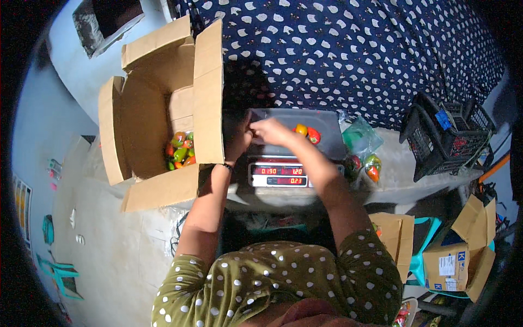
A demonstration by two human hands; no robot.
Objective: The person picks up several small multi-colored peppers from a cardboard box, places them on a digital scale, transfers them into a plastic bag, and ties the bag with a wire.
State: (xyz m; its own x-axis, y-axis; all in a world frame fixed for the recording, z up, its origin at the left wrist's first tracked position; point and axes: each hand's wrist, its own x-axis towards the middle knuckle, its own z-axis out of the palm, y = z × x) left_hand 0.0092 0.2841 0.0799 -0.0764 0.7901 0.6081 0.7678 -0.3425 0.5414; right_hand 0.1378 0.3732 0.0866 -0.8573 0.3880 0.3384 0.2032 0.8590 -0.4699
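My right hand (269, 131) reaches over the left part of a digital scale's dark platform (332, 122), its fingertips pinched together. Close against it is my left hand (235, 143), in shadow beside the flap of a cardboard box (208, 98); its fingers are hard to make out. Whatever the fingertips hold is too small or hidden to name. An orange-yellow pepper (300, 129) and a red pepper (314, 135) lie on the platform, right of my hands. The scale's display (280, 175) glows red on the near side. Inside the open box sit several green and red peppers (180, 154).
Right of the scale lie a green-tinted clear plastic bag (360, 137) and bagged peppers (373, 170). Black plastic crates (449, 131) stand at the far right. Below them, an open carton (452, 264) rests by a teal chair (418, 261). A patterned blue cloth (338, 54) hangs behind.
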